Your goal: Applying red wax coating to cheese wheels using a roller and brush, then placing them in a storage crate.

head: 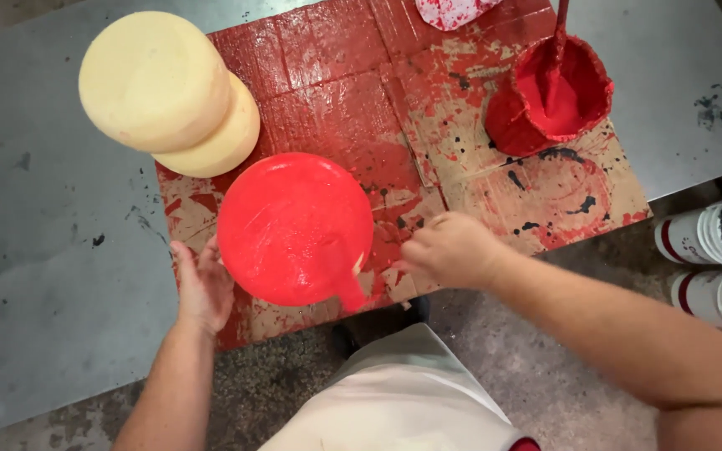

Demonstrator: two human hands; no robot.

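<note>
A round wheel coated in wet red paint (pixel 294 225) lies on red-stained cardboard (pixel 353 117) at the table's front edge. My left hand (pixel 202 288) rests flat against the wheel's left side, fingers apart. My right hand (pixel 453 249) is closed beside its right side; it looks to grip a red-covered brush (pixel 346 288) on the wheel's lower right, though blur hides the grip. Two uncoated pale yellow wheels (pixel 160 83) are stacked at the back left.
A red-smeared pot of paint (pixel 557 96) with a stick in it stands at the back right on the cardboard. The grey metal table (pixel 43 250) extends left. White tubs (pixel 716 238) sit on the floor to the right.
</note>
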